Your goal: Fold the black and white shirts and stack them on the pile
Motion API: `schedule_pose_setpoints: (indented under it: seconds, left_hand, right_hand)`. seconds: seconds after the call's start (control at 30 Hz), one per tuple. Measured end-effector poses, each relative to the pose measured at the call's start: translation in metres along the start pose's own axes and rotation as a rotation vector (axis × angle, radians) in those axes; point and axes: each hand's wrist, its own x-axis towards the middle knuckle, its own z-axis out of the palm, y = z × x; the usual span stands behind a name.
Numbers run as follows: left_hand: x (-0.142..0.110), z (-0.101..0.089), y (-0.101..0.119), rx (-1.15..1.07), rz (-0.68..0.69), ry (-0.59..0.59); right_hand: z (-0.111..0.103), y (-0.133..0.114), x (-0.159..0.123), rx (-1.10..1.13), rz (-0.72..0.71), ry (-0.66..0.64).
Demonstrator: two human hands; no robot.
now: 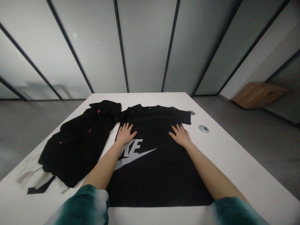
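A black short-sleeved T-shirt [154,184] lies flat and spread out on the white table [225,153], its collar at the far side and a grey swoosh logo with the letters "KE" on its chest. My left hand [125,133] rests palm down on the shirt's left chest area, fingers apart, holding nothing. My right hand [180,136] lies flat on the opposite side of the chest, also holding nothing. Left of the shirt, touching its sleeve, lies a crumpled black garment [79,150] with small pink marks.
Two round metal cable grommets [203,128] sit in the table at the right. Pale cloth with a black strap [41,185] pokes out under the crumpled garment. Frosted glass panels stand behind the table, and a low wooden cabinet [259,95] stands on the grey floor at the right.
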Motion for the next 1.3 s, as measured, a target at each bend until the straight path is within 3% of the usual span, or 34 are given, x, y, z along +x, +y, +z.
schedule_pose_setpoints:
  seconds: [0.57, 0.93, 1.03, 1.13, 1.3]
  left_hand:
    - [-0.001, -0.004, 0.002, 0.003, -0.014, -0.027]
    - [-0.002, -0.004, 0.002, -0.003, -0.005, -0.010]
    - [-0.002, -0.003, 0.002, -0.001, -0.002, -0.004]
    - [-0.002, -0.002, 0.002, -0.003, -0.003, -0.003]
    - [-0.001, 0.000, 0.002, -0.013, 0.000, 0.007]
  right_hand:
    - [-0.001, 0.001, -0.001, 0.012, 0.007, -0.028]
    - [0.005, 0.004, 0.000, 0.077, 0.014, 0.107]
    - [0.004, 0.016, 0.006, 0.185, 0.045, 0.229]
    - [-0.003, 0.042, 0.020, 0.284, 0.175, 0.326]
    - [-0.022, 0.090, 0.052, 0.305, 0.453, 0.240]
